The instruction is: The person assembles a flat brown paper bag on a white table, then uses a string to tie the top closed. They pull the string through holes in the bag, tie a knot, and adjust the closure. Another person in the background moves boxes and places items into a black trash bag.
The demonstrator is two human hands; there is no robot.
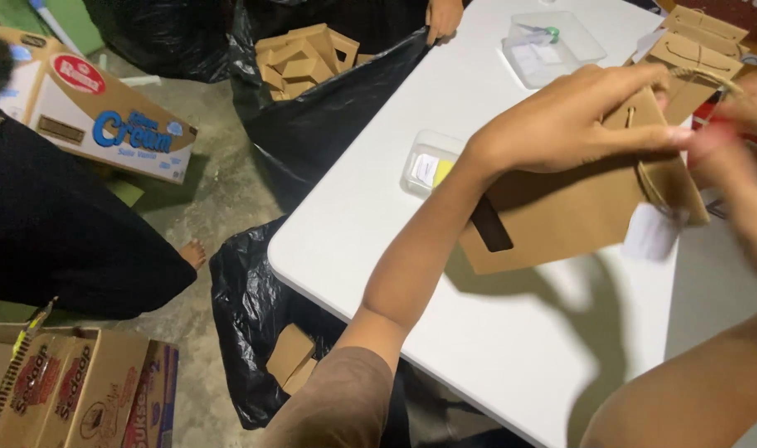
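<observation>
Clearly our left hand (pixel 573 112) is closed around the top edge of a small brown paper bag (pixel 561 211), fingers curled over the rim and thumb pressing from the near side. Our right hand (pixel 731 133) is blurred at the right edge of the white table (pixel 370 241); its fingers seem pinched near the twine handle (pixel 710 76), but we cannot tell for certain whether they grip it. The bag hangs just above the table, toward its right side, tilted, casting a shadow on the bare top beneath.

We judge the bag light and thin, stiff enough along its folds to keep shape yet easy to crease or tear, so the rim and the handle are the sensible places to hold, as we hold it now. It is plain kraft brown, flat-sided, with a dark rectangular window (pixel 490 224) cut low on its face and a pale tag (pixel 650 234) dangling at its right.

More folded bags (pixel 693 41) of the same kind lie at the far right corner. Two clear plastic boxes (pixel 428 162) sit further left on the table. Beyond the left edge, black plastic sacks (pixel 320 124) hold flat brown cardboard pieces (pixel 304 54), and another person's hand (pixel 443 17) rests at the far edge.
</observation>
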